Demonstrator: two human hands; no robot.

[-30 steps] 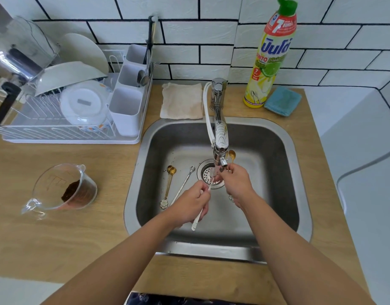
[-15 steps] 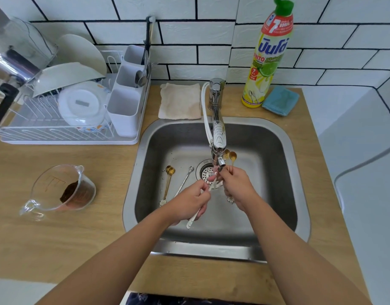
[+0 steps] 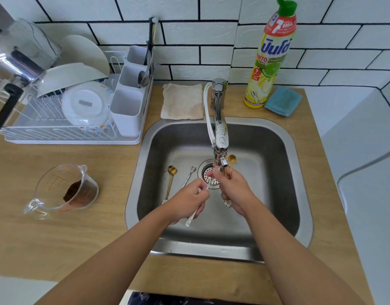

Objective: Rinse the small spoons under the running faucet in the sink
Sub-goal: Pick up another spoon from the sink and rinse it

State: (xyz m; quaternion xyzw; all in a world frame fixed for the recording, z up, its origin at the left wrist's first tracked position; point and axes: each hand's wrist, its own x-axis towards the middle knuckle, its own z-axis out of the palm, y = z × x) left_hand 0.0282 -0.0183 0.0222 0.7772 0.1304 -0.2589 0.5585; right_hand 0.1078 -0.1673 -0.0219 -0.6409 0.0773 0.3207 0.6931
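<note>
Spoons at the faucet

Left hand (image 3: pixel 188 200): fingers closed around a white spoon (image 3: pixel 192 217), handle end poking out below the palm. Right hand (image 3: pixel 232 190): fingers pinch gold spoons (image 3: pixel 232 160), bowls up just beside the faucet (image 3: pixel 220 137) tip. Left of the left fingers, two more spoons (image 3: pixel 170 180) lie on the sink (image 3: pixel 277 150) floor (water stream hard to make out).

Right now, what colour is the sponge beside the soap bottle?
Light blue; the sponge shows in the head view, right of the soap bottle.
</note>
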